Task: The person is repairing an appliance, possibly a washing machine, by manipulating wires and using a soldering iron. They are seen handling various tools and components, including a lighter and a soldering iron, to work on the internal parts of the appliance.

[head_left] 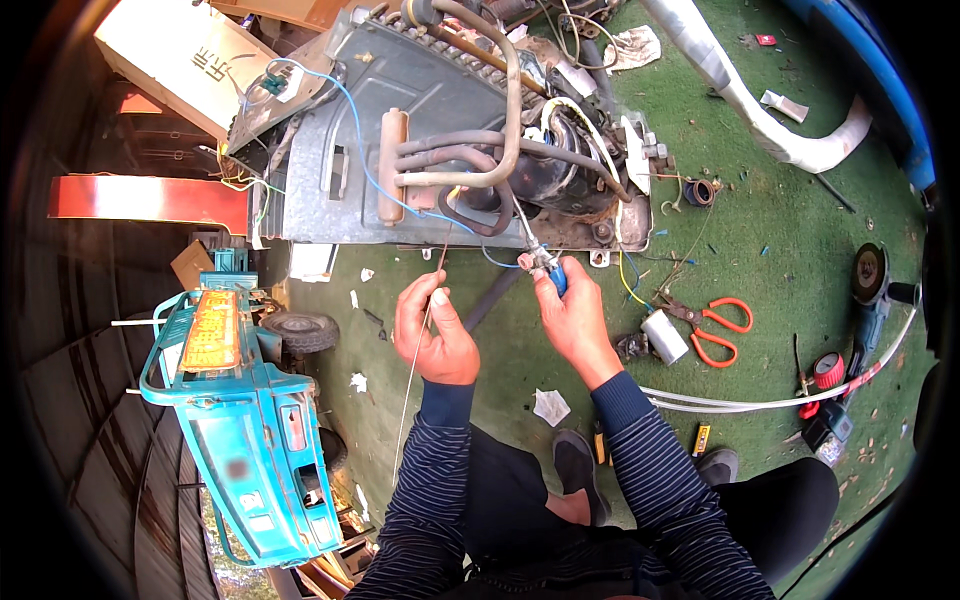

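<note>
Nearest: striped sleeves (428, 500), both hands up front. Left hand (437, 335) pinches a thin rod (412, 375) between thumb and fingertips, narrow grip. Right hand (578, 320) wraps a blue-handled tool (558, 278), torch-like, thumb by its metal fittings, thin nozzle angled up into the pipework; can't confirm a flame. To the right on green flooring: orange-handled cutters (694, 316) and a pale cylinder (664, 337), neither in hand.

Just beyond the hands: opened-up machine unit, black compressor (565, 180) exposed, bent pipes (513, 90) running to a copper-coloured canister (394, 165). Progress, my read: access is done, rod and tool in position, so mid-job; whether any joint is finished can't be told. Loose wires and bare pipework suggest reassembly is left.

Farther: teal vehicle (255, 430) left, cardboard box (190, 70) behind the unit.
</note>
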